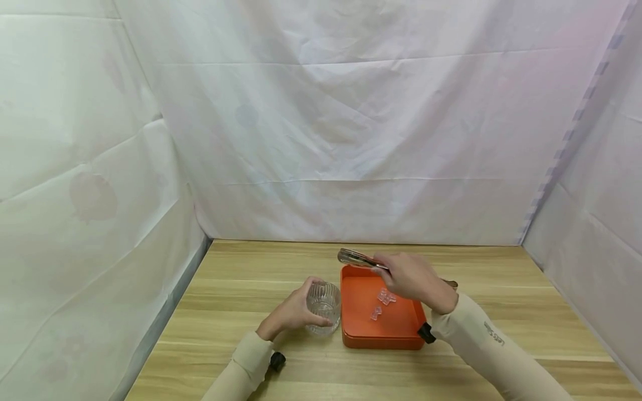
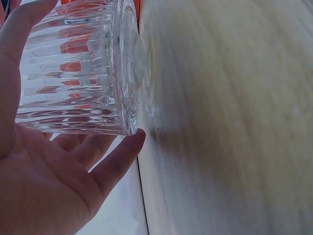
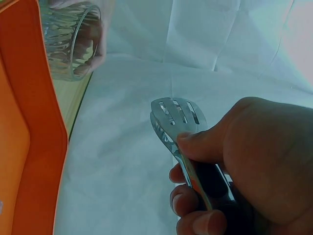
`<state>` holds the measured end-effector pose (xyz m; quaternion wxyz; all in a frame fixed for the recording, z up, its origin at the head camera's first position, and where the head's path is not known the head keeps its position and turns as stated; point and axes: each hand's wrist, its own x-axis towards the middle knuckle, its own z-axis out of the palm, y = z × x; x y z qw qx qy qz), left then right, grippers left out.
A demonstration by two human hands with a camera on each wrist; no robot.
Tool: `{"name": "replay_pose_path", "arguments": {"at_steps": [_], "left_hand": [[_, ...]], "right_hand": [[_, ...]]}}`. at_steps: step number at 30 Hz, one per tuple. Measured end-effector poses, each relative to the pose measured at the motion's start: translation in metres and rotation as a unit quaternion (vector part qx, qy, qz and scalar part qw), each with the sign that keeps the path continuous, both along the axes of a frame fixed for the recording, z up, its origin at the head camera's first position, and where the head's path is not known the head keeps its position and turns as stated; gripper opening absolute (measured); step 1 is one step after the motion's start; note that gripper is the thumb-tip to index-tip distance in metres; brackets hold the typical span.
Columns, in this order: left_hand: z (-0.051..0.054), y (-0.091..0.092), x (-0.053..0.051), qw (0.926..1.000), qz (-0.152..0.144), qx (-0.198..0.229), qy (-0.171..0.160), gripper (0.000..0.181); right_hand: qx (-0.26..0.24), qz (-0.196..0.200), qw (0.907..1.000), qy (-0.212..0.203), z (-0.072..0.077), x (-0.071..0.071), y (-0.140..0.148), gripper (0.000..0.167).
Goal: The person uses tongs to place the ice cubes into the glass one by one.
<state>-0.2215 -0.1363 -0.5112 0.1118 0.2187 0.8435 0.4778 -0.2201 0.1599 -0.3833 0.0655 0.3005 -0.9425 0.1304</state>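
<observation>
A ribbed clear glass (image 1: 324, 305) stands upright on the table just left of an orange tray (image 1: 383, 342). The left hand (image 1: 296, 309) curves round the glass from its left side, thumb and fingers on opposite sides; in the left wrist view the hand (image 2: 54, 161) lies against the ribbed glass (image 2: 78, 68). Above the tray's back part, the right hand (image 1: 412, 278) grips metal tongs (image 1: 357, 258), whose slotted heads point left. Close up, the right hand (image 3: 230, 166) holds the tongs (image 3: 178, 115) with their heads close together and nothing visible between them. Clear pink-tinted pieces (image 1: 386, 296) lie in the tray.
A wooden table (image 1: 251, 273) carries everything. White cloth (image 1: 351, 139) hangs behind it and at both sides. Each wrist has a small black device, the left one (image 1: 277, 361) near the table surface and the right one (image 1: 427, 333) at the tray's right edge.
</observation>
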Motion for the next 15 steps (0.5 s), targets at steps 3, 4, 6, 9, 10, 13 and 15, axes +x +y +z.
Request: {"name": "replay_pose_path", "arguments": {"at_steps": [3, 4, 6, 9, 10, 13, 15], "left_hand": [[-0.001, 0.000, 0.000, 1.0000, 0.000, 0.002, -0.002, 0.090], [-0.002, 0.000, 0.000, 1.0000, -0.001, 0.004, -0.004, 0.090], [-0.002, 0.000, -0.001, 1.0000, -0.001, 0.006, -0.006, 0.090], [-0.003, 0.000, -0.001, 0.9999, -0.001, 0.009, -0.008, 0.090], [-0.003, 0.000, -0.001, 0.9999, -0.001, 0.010, -0.009, 0.089], [-0.002, 0.000, -0.001, 0.9999, -0.001, 0.013, -0.011, 0.090], [-0.002, 0.000, -0.001, 0.9998, -0.001, 0.014, -0.012, 0.090]], "right_hand": [[0.001, 0.011, 0.9999, 0.008, 0.000, 0.001, -0.004, 0.014], [0.002, 0.015, 0.9998, 0.011, 0.000, 0.001, -0.005, 0.013], [-0.001, 0.023, 0.9997, 0.012, 0.000, 0.002, -0.007, 0.008], [-0.003, 0.030, 0.9995, 0.010, 0.000, 0.002, -0.011, 0.008], [-0.003, 0.032, 0.9995, 0.008, 0.000, 0.003, -0.012, 0.008], [0.000, 0.038, 0.9993, 0.003, 0.000, 0.003, -0.015, 0.011], [0.001, 0.042, 0.9991, 0.002, 0.000, 0.003, -0.018, 0.015]]}}
